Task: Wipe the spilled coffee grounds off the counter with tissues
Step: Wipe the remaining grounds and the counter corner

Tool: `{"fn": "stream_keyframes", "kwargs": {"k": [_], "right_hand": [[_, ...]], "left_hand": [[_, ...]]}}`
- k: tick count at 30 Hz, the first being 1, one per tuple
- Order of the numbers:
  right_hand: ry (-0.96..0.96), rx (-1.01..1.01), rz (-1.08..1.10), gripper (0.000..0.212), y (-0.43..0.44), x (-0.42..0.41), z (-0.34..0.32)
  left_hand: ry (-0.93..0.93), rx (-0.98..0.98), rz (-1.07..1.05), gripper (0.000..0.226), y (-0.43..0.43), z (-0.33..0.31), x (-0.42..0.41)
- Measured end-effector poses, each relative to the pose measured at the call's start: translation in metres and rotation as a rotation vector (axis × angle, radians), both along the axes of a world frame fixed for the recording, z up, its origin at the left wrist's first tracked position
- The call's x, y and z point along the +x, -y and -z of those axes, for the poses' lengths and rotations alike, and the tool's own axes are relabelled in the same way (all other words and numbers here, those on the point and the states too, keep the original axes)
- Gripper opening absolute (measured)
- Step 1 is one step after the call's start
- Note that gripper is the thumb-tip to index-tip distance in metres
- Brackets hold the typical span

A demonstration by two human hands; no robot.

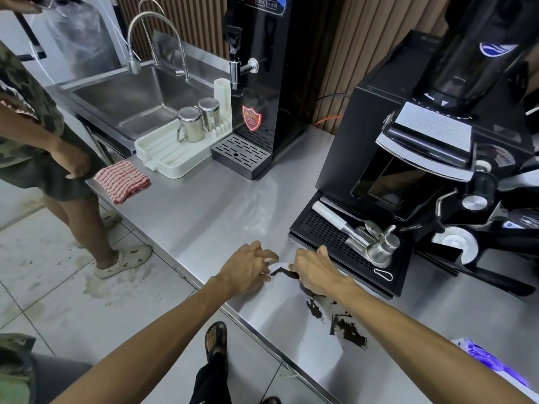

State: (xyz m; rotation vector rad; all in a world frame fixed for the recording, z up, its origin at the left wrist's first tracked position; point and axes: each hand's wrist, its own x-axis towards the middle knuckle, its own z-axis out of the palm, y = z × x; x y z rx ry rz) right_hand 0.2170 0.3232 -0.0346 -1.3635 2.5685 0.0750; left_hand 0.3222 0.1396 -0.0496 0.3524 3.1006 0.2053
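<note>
Dark coffee grounds (348, 328) lie smeared in patches on the steel counter (204, 205) near its front edge. A white tissue (277, 266) lies between my two hands, with a dark pile of grounds on it. My left hand (248, 268) pinches the tissue's left edge with curled fingers. On the tissue's right side, my right hand (316, 271) presses down with closed fingers, just in front of the grinder's drip tray. Most of the tissue is hidden under the hands.
A black coffee grinder (423, 158) with tools on its tray (350, 243) stands at the right. A water boiler (256, 83), a white drying rack (172, 153) with two steel cups, a checked cloth (122, 180) and a sink (131, 100) lie further back. A tissue pack (490, 363) sits at the lower right. Another person (43, 147) stands at the left.
</note>
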Motion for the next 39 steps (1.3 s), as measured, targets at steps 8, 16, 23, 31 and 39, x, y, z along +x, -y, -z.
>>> {"fn": "stream_keyframes", "kwargs": {"k": [8,16,23,31,39], "right_hand": [[0.112,-0.056,0.095,0.024,0.000,-0.002,0.003],[0.258,-0.158,0.302,0.018,0.006,0.007,0.005],[0.307,-0.236,0.460,0.017,0.010,0.024,0.003],[0.351,-0.411,0.558,0.036,0.010,0.035,0.003],[0.367,-0.449,0.598,0.009,0.009,0.036,0.002]], "left_hand": [[0.002,0.001,-0.003,0.038,-0.002,0.005,-0.001],[-0.056,0.203,-0.118,0.031,-0.016,0.011,-0.001],[-0.091,0.380,-0.308,0.025,-0.030,0.014,0.002],[-0.035,0.429,-0.368,0.032,-0.036,0.017,0.001],[-0.045,0.303,-0.293,0.034,-0.038,0.018,0.006]]}}
